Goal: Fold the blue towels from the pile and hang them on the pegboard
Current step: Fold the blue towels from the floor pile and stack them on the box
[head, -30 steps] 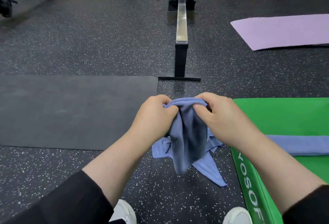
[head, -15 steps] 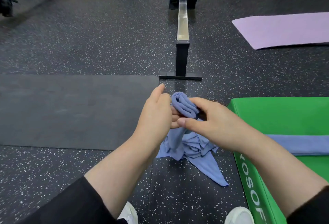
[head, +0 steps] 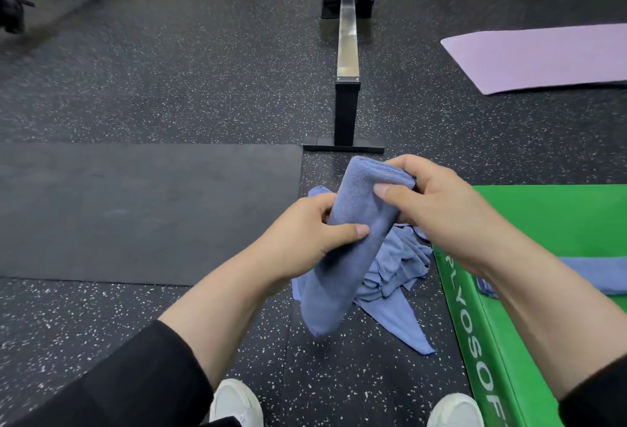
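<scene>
I hold a folded blue towel (head: 342,257) in the air in front of me, tilted so its lower end hangs down to the left. My right hand (head: 437,209) pinches its upper folded end between thumb and fingers. My left hand (head: 305,240) grips its middle, thumb across the front. Below it, a crumpled pile of blue towels (head: 393,270) lies on the speckled floor. Another folded blue towel (head: 597,274) lies flat on the green box. The pegboard is out of view.
A green foam plyo box (head: 543,223) stands at my right. A black mat (head: 135,209) covers the floor at left, a purple mat (head: 543,57) lies far right. A rowing machine (head: 347,53) runs ahead. My white shoes (head: 237,403) show at the bottom.
The towel went from a bunched fold pinched at its top by both hands to a long folded strip. My left hand slid down to its middle; my right hand kept the upper end.
</scene>
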A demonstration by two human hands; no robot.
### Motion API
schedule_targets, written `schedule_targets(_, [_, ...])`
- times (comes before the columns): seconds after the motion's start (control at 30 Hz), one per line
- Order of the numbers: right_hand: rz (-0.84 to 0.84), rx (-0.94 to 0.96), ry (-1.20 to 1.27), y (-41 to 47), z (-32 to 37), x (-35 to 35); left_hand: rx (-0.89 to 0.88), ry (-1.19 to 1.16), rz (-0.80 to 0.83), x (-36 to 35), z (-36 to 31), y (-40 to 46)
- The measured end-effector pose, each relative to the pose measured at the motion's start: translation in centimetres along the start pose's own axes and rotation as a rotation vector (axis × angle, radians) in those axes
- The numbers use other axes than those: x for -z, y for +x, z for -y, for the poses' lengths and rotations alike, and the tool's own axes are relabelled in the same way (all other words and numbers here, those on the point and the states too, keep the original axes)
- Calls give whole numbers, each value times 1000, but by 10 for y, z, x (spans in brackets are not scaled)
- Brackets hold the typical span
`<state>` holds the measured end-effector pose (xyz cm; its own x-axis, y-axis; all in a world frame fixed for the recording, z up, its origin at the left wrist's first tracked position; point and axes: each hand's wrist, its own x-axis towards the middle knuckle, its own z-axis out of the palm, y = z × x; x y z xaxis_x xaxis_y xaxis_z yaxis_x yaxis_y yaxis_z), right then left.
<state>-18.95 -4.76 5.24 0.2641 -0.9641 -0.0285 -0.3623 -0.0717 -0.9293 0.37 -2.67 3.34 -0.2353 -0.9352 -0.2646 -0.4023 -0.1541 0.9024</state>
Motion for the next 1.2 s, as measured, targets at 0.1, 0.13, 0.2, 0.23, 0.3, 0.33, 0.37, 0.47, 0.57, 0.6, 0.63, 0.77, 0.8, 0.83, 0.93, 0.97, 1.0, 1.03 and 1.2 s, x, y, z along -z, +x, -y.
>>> schedule_targets(0.1, [24,28,4,-2,0,5,-20,-97,60,-2,1,-1])
schedule_targets(0.13, [11,36,28,-2,-1,7,-18,-135,80,-4,2,-2])
schedule_targets(0.2, [-18,24,109,-3,-1,7,-5,-193,118,-8,4,-4])
schedule_targets(0.23, [-29,10,164,-3,-1,7,5,-212,133,-10,5,-5])
schedule_targets(0.3, [-37,-22,308,-2,0,9,30,-242,156,-12,7,-6])
schedule_targets(0.33, [-35,-35,361,-3,1,10,39,-254,161,-12,7,-6])
schedule_targets(0.37, [-25,-41,387,-2,2,12,40,-253,154,-12,8,-6])
schedule_targets(0.47, [29,-18,231,-6,7,18,3,-156,94,-12,9,-3])
schedule_targets(0.57, [40,29,-150,-8,11,20,-18,-87,63,-15,11,-2])
schedule_targets(0.6, [41,47,-244,-9,12,19,-14,-78,62,-16,12,-1])
schedule_targets(0.63, [43,70,-294,-10,14,19,-10,-76,64,-17,14,-2])
schedule_targets(0.77, [56,129,-302,-13,20,18,-37,-124,57,-19,13,-4])
schedule_targets(0.8, [61,126,-282,-14,21,17,-36,-140,49,-20,12,-4])
schedule_targets(0.83, [61,126,-259,-14,23,17,-34,-150,38,-21,11,-4])
schedule_targets(0.93, [30,165,-147,-16,31,17,-15,-171,1,-27,10,-4])
schedule_targets(0.97, [7,188,-103,-17,35,18,4,-185,-3,-29,10,-4])
schedule_targets(1.0, [-22,205,-64,-18,38,21,25,-199,-2,-32,11,-4])
schedule_targets(1.03, [-53,212,-31,-19,41,23,44,-210,1,-34,13,-5])
schedule_targets(1.2, [-200,140,105,-20,33,42,85,-167,64,-34,24,-11])
